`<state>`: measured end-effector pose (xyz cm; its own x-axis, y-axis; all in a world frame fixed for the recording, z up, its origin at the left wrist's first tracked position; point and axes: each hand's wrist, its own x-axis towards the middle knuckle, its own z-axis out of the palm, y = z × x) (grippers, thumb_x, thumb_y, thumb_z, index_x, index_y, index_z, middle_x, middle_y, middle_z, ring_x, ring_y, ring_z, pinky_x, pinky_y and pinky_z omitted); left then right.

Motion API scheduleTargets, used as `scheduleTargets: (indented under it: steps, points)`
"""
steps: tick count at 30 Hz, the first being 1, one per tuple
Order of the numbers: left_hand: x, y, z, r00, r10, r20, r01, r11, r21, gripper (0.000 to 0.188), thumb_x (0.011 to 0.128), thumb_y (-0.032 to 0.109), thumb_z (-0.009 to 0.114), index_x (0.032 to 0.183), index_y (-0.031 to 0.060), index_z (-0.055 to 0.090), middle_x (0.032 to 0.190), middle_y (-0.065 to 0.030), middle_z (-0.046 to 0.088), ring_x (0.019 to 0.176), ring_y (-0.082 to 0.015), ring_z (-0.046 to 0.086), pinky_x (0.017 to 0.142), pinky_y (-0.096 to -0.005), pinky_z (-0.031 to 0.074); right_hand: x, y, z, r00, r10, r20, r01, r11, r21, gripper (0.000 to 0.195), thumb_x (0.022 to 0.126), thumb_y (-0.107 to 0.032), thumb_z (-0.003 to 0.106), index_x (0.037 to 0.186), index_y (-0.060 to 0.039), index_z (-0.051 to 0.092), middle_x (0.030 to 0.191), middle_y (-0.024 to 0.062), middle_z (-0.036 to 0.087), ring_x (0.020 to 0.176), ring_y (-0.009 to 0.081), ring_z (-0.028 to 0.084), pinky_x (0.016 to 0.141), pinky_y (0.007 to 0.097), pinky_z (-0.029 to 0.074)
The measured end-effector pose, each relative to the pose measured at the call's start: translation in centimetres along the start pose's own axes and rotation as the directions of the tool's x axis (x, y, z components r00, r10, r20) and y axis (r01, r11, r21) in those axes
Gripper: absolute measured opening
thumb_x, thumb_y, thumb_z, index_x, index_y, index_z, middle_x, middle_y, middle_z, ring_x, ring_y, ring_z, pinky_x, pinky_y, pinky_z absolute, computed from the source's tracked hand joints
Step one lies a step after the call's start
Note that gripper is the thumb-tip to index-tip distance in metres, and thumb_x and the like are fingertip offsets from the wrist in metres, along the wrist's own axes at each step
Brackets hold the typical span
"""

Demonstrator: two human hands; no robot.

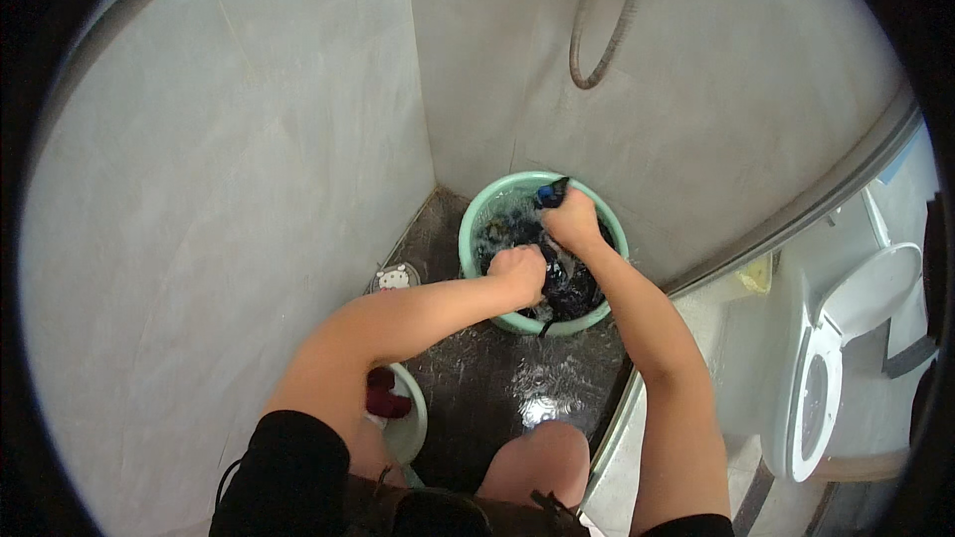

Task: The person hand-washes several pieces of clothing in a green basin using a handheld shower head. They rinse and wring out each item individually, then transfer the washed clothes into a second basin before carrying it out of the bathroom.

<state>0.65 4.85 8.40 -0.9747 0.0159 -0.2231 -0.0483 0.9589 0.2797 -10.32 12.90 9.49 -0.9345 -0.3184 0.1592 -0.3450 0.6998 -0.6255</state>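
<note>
Dark wet clothing [578, 294] lies in water inside a round green plastic basin [468, 253] on the shower floor. My right hand [574, 220] is closed around a bunched part of the dark cloth near the basin's far side, and a black and blue end [552, 194] sticks out above the fist. Lower and to the left, my left hand [520, 268] is curled over the cloth, its fingers mostly hidden beneath it. Water splashes and foams about both hands. A black strap end [546, 328] hangs over the basin's near rim.
A second pale basin [414, 418] with dark red cloth [386, 395] stands by my left knee. A cartoon-cat item [395, 277] lies by the left wall. The shower hose [589, 78] hangs above. Right of the glass partition [791, 227] stands a white toilet [794, 403]. The dark floor [477, 380] is wet.
</note>
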Motion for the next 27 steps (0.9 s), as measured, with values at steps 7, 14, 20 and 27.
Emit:
scheduleTargets:
  steps: [7, 14, 20, 27]
  points:
    - [1.4, -3.5, -2.5, 0.868, 0.48, 0.124, 0.074, 0.122, -0.99, 0.07, 0.063, 0.003, 0.06, 0.127, -0.0047, 0.031, 0.115, -0.0176, 0.052, 0.107, -0.0314, 0.051, 0.096, -0.0386, 0.038, -0.8, -5.3, -6.7, 0.935, -0.322, -0.149, 0.355, 0.852, 0.385, 0.069, 0.062, -0.031, 0.079, 0.121, -0.0097, 0.049, 0.074, 0.0136, 0.06, 0.068, 0.0273, 0.06, 0.068, 0.0346, 0.048]
    - [-1.6, 0.0, -7.2, 0.895, 0.351, 0.276, 0.386, -0.301, -0.872, 0.067, 0.082, 0.058, 0.041, 0.126, 0.0081, 0.039, 0.126, -0.0105, 0.043, 0.113, -0.0264, 0.046, 0.09, -0.0482, 0.039, -4.0, -11.4, -12.8, 0.36, -0.911, -0.2, 0.933, 0.355, 0.065, 0.053, 0.066, -0.032, 0.074, 0.107, -0.0023, 0.058, 0.081, 0.0067, 0.056, 0.067, 0.0153, 0.052, 0.065, 0.0263, 0.046]
    - [0.5, -1.1, -9.5, 0.969, 0.063, -0.24, -0.123, -0.716, -0.687, 0.033, 0.083, 0.024, 0.045, 0.107, 0.0024, 0.05, 0.096, -0.0124, 0.059, 0.094, -0.0249, 0.058, 0.085, -0.0393, 0.047, -5.1, -9.1, -9.8, 0.685, -0.353, -0.637, 0.703, 0.092, 0.705, 0.043, 0.083, -0.048, 0.053, 0.08, -0.0045, 0.049, 0.075, 0.0073, 0.051, 0.065, 0.0208, 0.053, 0.082, 0.0488, 0.044]
    - [-1.3, 3.6, -11.1, 0.238, 0.194, -0.952, -0.873, 0.472, -0.122, 0.021, 0.056, 0.001, 0.058, 0.077, 0.0039, 0.061, 0.076, -0.0088, 0.061, 0.069, -0.0197, 0.061, 0.064, -0.0293, 0.049, -2.2, -2.5, -4.2, 0.964, 0.016, 0.266, -0.259, -0.182, 0.949, 0.043, 0.083, -0.056, 0.049, 0.078, -0.0133, 0.052, 0.079, 0.0049, 0.057, 0.076, 0.0173, 0.056, 0.071, 0.0324, 0.048]
